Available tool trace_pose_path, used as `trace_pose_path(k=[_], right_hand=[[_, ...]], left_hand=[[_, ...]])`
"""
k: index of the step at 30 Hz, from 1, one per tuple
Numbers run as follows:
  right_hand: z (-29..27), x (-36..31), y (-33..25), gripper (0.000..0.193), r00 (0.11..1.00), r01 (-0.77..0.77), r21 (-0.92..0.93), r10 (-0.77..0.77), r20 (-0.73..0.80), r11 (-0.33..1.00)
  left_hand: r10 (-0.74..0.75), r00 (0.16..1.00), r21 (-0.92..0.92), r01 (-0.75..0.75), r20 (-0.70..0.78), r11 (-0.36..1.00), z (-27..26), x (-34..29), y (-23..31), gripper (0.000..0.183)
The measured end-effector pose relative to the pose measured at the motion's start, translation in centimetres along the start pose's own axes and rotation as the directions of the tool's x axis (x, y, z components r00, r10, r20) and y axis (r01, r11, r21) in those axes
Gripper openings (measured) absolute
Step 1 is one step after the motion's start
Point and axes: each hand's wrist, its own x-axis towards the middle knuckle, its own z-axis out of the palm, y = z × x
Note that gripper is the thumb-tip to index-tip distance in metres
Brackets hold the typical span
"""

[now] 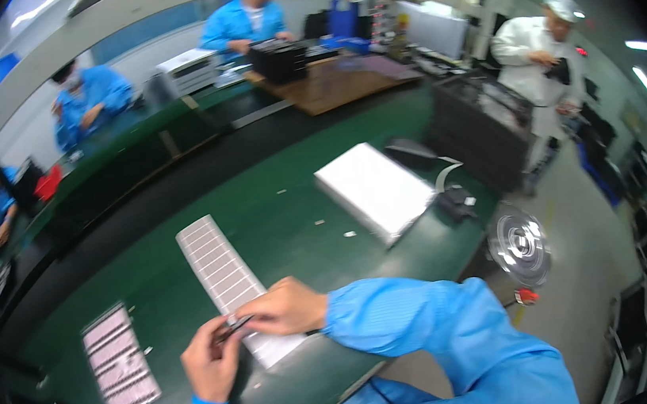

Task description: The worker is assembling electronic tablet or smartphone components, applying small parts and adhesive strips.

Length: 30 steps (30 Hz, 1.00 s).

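Observation:
My left hand [211, 360], with a blue band at its wrist, is closed around a small dark, thin part [233, 329]. From the other side the fingers of my right hand [288, 307] pinch the same part; a small pale bit shows at its top. What kind of part it is cannot be made out. Both hands are over the lower portion of a long pale sheet [214, 254] divided into rows of rectangular labels. To the left lies a tray-like sheet [121, 362] with pinkish strips and dark rows.
A white stack of sheets or flat box [376, 190] lies on the green table [279, 231]. Beside it are a dark device with a cable [455, 201] and a black crate [478, 124]. A clear reel [518, 244] stands off the table's right edge. Several people work beyond.

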Motion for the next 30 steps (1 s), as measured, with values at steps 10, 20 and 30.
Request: trace_pose_path(k=[10,20,30], right_hand=[[-0.5,-0.1,-0.5,0.022,0.995,-0.074,0.067,0.078,-0.057,0.995],[-0.7,-0.1,-0.3,0.013,0.999,-0.016,0.034,0.017,-0.040,0.999],[-0.9,-0.2,-0.7,0.015,0.999,-0.036,0.079,0.037,-0.008,0.996]], left_hand=[[-0.126,0.980,-0.209,0.092,-0.157,0.974,-0.1,0.1,-1.2,0.017],[-0.158,0.981,-0.364,0.108,-0.110,0.925,0.1,0.5,-3.0,0.022],[-0.121,0.992,-0.325,0.124,0.030,0.938,0.1,0.3,-2.4,0.029]])
